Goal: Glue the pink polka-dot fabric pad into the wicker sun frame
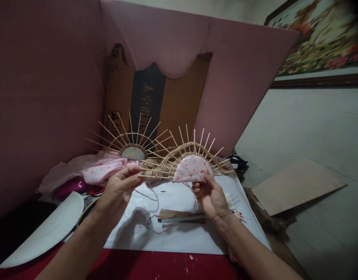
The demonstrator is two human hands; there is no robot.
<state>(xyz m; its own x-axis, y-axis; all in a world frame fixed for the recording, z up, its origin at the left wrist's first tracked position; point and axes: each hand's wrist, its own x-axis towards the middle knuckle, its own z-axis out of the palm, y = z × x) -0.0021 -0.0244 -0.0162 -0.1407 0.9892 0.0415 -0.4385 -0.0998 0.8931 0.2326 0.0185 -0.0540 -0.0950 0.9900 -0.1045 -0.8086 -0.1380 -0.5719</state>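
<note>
Between my two hands I hold up a half-round woven piece (193, 167). Its middle is a half disc in pink dotted cloth, with twine woven around it and thin wooden sticks fanning outward. My left hand (122, 186) pinches stick ends at its left side. My right hand (209, 194) grips the lower right edge of the cloth, thumb in front. Twine (155, 198) hangs below the piece. Behind it to the left stands a similar stick fan (132, 149) with a pale half disc and a twine ring.
Pink dotted cloth (104, 169) and a shiny purple object (71, 188) lie at left, near a cut white paper plate (50, 229). Cardboard strips (181, 216) rest on the white sheet (132, 237). Cut cardboard (185, 97) leans against the pink panel (240, 77).
</note>
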